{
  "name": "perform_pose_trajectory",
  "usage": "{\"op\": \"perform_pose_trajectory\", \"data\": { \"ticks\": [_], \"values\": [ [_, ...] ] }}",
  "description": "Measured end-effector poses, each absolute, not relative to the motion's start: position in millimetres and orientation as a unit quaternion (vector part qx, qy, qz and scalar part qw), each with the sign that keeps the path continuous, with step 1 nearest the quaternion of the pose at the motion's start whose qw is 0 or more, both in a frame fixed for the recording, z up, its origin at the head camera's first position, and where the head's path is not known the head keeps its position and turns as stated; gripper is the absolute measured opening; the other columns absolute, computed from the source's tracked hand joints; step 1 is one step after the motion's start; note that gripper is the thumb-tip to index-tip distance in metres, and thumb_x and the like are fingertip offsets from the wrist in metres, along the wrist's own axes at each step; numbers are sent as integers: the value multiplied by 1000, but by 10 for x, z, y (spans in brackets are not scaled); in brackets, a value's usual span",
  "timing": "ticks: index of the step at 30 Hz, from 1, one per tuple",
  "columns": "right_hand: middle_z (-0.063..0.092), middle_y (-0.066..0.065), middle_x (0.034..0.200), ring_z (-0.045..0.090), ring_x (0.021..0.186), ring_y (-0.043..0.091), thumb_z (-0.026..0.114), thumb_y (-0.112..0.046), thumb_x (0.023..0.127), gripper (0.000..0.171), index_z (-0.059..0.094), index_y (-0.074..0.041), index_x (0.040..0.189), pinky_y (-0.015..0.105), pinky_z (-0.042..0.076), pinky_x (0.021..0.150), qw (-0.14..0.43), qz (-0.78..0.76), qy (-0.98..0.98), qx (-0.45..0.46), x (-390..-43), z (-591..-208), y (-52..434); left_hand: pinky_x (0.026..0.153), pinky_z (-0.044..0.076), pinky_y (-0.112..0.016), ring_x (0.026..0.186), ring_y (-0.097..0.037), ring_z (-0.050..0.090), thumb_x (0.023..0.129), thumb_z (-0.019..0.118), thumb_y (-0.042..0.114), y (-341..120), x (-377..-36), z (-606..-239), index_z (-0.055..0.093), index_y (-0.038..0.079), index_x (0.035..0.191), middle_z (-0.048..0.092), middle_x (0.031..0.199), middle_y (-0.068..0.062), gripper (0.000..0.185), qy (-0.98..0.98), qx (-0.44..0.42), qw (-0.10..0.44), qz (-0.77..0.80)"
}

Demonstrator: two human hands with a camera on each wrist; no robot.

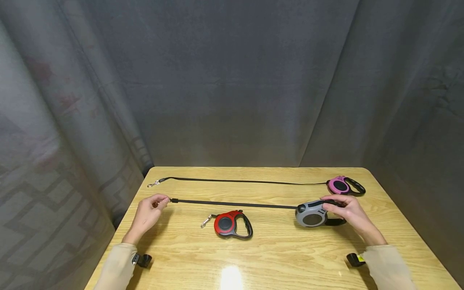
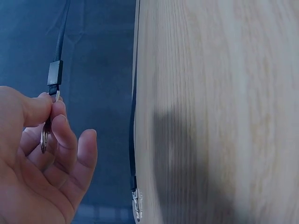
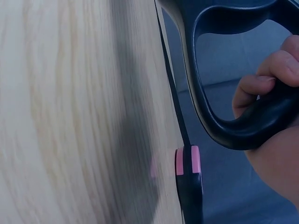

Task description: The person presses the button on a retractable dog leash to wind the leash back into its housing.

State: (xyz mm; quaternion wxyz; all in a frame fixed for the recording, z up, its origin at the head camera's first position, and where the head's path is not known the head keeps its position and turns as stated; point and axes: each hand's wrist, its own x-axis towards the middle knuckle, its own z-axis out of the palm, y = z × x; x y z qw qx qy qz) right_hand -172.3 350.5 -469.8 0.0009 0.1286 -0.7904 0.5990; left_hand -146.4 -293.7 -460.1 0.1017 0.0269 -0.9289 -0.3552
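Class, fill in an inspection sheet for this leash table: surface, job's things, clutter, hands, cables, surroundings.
Surface: wooden table, glare spot near front edge.
Job's things: grey leash, its strap pulled out leftward across the table.
Clutter: red leash retracted, mid-table; pink leash at the back, its strap extended.
Hands: left hand pinches the clip at the grey strap's end; right hand grips the grey leash's handle.
Cables: nothing seen.
Surroundings: grey curtain behind and to both sides.
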Motion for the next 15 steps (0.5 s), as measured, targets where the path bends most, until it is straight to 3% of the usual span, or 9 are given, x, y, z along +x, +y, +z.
{"op": "perform_pose_trajectory", "data": {
  "ticks": [10,15],
  "values": [
    [51,-16,71,41,56,9,73,0,96,21,81,-12,111,34,35,50,-7,583,-804,115,-1709,-4682,3455,72,46,-24,83,-11,60,107,66,22,-2910,-1446,-4580,79,7,114,78,99,-10,21,-928,34,96,-358],
    [47,-15,68,40,56,9,74,-2,96,19,81,-12,110,33,36,50,-7,577,-808,115,-1709,-4663,3433,73,46,-25,84,-12,60,108,65,24,-2889,-1442,-4586,78,6,115,79,101,-11,23,-928,31,91,-361]
  ]
}}
